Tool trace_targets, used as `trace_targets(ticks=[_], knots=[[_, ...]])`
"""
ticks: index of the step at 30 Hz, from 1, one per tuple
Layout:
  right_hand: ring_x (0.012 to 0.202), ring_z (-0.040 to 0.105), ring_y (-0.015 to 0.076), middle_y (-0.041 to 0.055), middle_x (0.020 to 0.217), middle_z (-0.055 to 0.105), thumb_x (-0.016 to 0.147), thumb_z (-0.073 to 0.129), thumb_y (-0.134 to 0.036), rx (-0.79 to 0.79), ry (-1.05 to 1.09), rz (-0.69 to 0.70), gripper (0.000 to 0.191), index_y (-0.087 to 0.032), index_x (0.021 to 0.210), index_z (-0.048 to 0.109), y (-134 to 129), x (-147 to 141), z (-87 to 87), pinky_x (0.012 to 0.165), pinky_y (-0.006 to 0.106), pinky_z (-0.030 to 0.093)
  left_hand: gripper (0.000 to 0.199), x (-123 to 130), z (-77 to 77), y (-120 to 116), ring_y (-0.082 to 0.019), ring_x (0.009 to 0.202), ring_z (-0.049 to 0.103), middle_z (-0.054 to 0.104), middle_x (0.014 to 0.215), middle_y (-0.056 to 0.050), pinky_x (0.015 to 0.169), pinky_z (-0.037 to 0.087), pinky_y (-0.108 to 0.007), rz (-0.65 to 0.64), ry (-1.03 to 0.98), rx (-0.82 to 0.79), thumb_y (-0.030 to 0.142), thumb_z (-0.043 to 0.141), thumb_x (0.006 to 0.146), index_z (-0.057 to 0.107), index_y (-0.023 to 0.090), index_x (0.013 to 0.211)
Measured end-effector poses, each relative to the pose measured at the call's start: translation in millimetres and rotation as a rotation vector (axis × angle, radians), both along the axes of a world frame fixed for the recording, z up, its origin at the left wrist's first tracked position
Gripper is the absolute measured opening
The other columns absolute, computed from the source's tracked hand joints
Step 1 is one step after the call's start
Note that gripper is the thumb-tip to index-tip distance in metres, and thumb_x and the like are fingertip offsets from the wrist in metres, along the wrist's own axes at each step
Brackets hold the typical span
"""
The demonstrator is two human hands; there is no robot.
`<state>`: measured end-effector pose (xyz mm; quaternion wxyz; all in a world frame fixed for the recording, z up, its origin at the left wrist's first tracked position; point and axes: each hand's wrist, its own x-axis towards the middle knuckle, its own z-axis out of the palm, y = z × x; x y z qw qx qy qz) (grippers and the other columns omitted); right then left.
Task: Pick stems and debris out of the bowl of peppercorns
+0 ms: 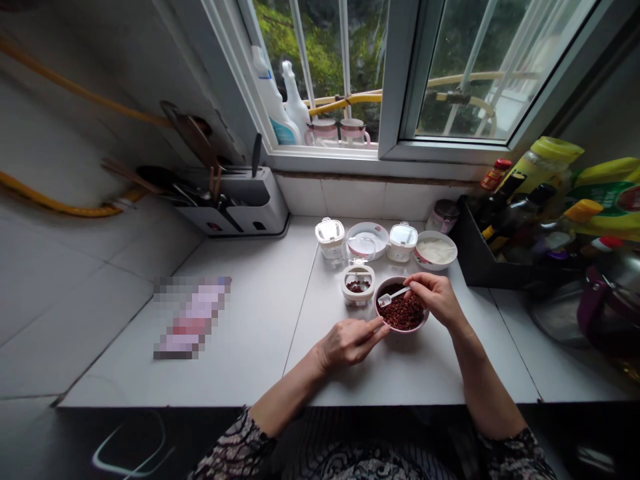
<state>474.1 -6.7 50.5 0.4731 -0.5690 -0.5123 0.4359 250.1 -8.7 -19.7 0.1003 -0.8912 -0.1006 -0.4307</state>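
A small pink-rimmed bowl [401, 310] of dark red flakes stands on the white counter [320, 360], under both hands. My right hand [435, 299] is shut on a small white spoon [393, 297], whose bowl sits just over the flakes. My left hand [347, 345] lies at the near left of the bowl, with its fingertips at the rim. Whether those fingers hold anything thin, I cannot tell. Just left of the bowl stands an open square jar [358, 285] with a little of the red flakes inside.
Behind the bowl stand two lidded jars [330, 239], a white dish [367, 240] and a bowl of white contents [435, 250]. A black caddy of bottles [493, 243] sits right, a utensil holder [235, 207] back left, and a blurred packet [193, 319] lies on the counter's left.
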Motion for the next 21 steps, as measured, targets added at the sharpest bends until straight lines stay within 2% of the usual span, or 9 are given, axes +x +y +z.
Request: trace_targets(ticks=[6, 11, 16, 19, 21], knots=[[0.038, 0.043, 0.0074, 0.0023, 0.056, 0.068, 0.066, 0.069, -0.039, -0.049, 0.103, -0.029, 0.026, -0.015, 0.073, 0.069, 3, 2, 0.8, 0.038, 0.020, 0.031, 0.028, 0, 0.2, 0, -0.011, 0.059, 0.061, 0.070, 0.104, -0.014, 0.048, 0.049, -0.025, -0.005, 0.001, 0.006, 0.005, 0.048, 0.093, 0.058, 0.006, 0.120], [0.036, 0.041, 0.0068, 0.0039, 0.061, 0.071, 0.068, 0.070, -0.040, 0.020, 0.143, -0.081, 0.028, -0.015, 0.079, 0.070, 5, -1, 3.4, 0.037, 0.021, 0.032, 0.030, 0, -1.8, 0, -0.011, 0.059, 0.061, 0.070, 0.105, -0.014, 0.048, 0.050, -0.025, -0.002, 0.006, 0.002, 0.005, 0.047, 0.093, 0.058, 0.006, 0.121], [0.040, 0.048, 0.0092, 0.0036, 0.071, 0.073, 0.084, 0.062, -0.035, 0.239, 0.029, -0.115, 0.020, -0.018, 0.090, 0.069, 1, -20, 2.5, 0.043, 0.024, 0.043, 0.030, 0, -2.6, 0, -0.011, 0.061, 0.061, 0.070, 0.105, -0.014, 0.051, 0.051, -0.024, -0.003, 0.000, -0.004, 0.004, 0.048, 0.092, 0.058, 0.006, 0.121], [0.062, 0.066, 0.0152, 0.0046, 0.081, 0.075, 0.091, 0.055, -0.026, 0.464, -0.207, -0.056, 0.016, -0.020, 0.094, 0.070, -3, -29, -1.8, 0.063, 0.028, 0.054, 0.030, 0, -2.5, 1, -0.011, 0.061, 0.062, 0.070, 0.104, -0.014, 0.050, 0.051, -0.024, -0.010, -0.001, 0.000, 0.005, 0.047, 0.093, 0.058, 0.006, 0.121], [0.076, 0.071, 0.0181, 0.0063, 0.086, 0.076, 0.092, 0.051, -0.018, 0.646, -0.391, 0.046, 0.020, -0.020, 0.097, 0.070, -3, -32, -4.2, 0.073, 0.030, 0.055, 0.033, 0, -3.1, 0, -0.011, 0.060, 0.061, 0.070, 0.104, -0.014, 0.049, 0.051, -0.024, 0.001, 0.006, 0.002, 0.006, 0.046, 0.094, 0.056, 0.007, 0.125]])
